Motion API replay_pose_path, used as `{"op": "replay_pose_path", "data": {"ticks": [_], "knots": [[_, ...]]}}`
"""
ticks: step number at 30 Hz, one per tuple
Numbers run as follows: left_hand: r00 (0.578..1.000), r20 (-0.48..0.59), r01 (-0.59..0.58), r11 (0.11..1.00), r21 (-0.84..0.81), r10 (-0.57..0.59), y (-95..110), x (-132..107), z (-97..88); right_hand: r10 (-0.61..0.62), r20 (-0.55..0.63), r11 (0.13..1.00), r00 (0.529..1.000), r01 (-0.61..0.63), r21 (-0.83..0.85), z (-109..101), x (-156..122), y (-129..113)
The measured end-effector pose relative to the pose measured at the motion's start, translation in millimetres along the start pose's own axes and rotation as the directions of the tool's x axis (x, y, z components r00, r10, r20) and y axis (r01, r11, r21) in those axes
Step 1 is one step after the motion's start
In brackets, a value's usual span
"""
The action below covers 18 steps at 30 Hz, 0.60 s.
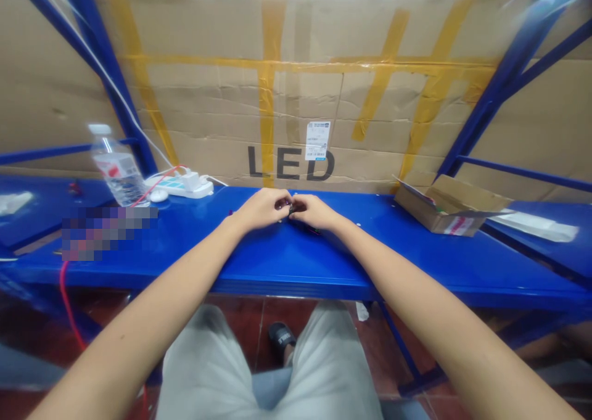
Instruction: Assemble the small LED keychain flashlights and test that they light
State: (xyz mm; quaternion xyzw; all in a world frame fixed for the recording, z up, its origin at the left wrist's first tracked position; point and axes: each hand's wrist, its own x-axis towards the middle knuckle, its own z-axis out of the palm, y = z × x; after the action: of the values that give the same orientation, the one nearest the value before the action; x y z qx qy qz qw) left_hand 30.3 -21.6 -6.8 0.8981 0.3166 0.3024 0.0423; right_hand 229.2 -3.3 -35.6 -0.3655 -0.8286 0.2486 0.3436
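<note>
My left hand (263, 210) and my right hand (316, 212) meet over the middle of the blue table (296, 266). The fingers of both are curled in, thumb and fingertips pinched round a small dark object (291, 210) between them. It is too small and too covered by my fingers to name. A thin dark piece (308, 227) shows just under my right hand; whether it belongs to the same object I cannot tell. A few tiny light bits lie on the tabletop near my hands.
At the left stand a water bottle (118, 167) and a white power strip (185, 184) with cables; a red cord (69, 303) hangs over the edge. An open cardboard box (448, 207) sits at the right. A big cardboard sheet (222, 111) marked LED rises behind, between blue posts.
</note>
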Motion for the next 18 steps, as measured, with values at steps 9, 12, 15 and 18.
{"op": "replay_pose_path", "data": {"ticks": [9,12,15,18], "knots": [[1.000,0.004,-0.018,0.998,-0.054,0.018,-6.8,-0.2,2.0,0.026,0.001,1.000,1.000,-0.026,0.014,-0.4,0.4,2.6],[1.000,0.010,0.000,0.994,-0.110,0.001,-8.0,-0.2,3.3,0.024,0.000,0.999,1.000,-0.024,0.028,-0.2,1.0,3.4],[1.000,0.017,0.026,0.989,-0.148,-0.023,-9.7,0.1,4.4,0.025,0.001,0.999,1.000,-0.025,0.040,-0.4,1.4,2.9],[0.999,0.023,0.051,0.985,-0.163,-0.047,-11.3,0.9,5.6,0.044,0.008,0.996,0.999,-0.044,0.077,-0.4,1.6,2.0]]}}
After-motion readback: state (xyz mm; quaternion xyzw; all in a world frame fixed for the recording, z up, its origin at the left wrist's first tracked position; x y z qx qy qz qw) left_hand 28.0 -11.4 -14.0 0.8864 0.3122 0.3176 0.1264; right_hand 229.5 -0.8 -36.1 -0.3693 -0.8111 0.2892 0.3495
